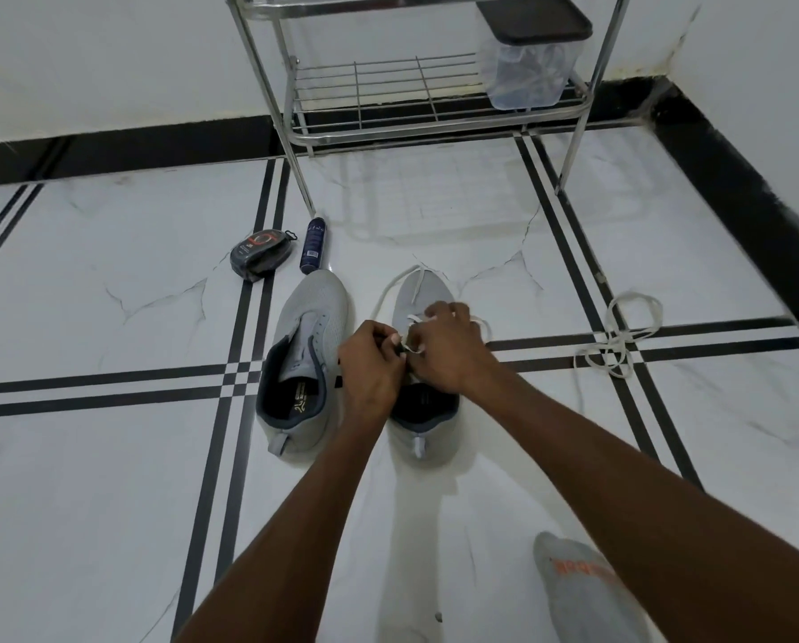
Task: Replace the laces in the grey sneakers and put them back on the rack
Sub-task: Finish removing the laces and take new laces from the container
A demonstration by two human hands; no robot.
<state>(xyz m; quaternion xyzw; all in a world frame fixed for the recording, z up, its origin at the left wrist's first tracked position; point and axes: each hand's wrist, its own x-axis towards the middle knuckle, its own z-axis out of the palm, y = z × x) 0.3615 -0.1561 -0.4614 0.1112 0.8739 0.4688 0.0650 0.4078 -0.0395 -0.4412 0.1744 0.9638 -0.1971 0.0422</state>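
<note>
Two grey sneakers stand side by side on the floor, toes pointing away from me. The left sneaker (305, 359) has no lace. Over the right sneaker (424, 290) both my hands work on a white lace (390, 286) that loops out past its toe. My left hand (370, 366) pinches the lace at the eyelets. My right hand (448, 348) grips the lace close beside it, covering the sneaker's tongue. A second white lace (620, 334) lies loose on the tiles to the right.
A metal rack (416, 92) stands against the wall ahead, holding a clear container with a dark lid (527, 62). A dark brush pouch (260, 255) and a blue spray can (313, 245) lie left of the sneakers. My socked foot (583, 591) shows at bottom right.
</note>
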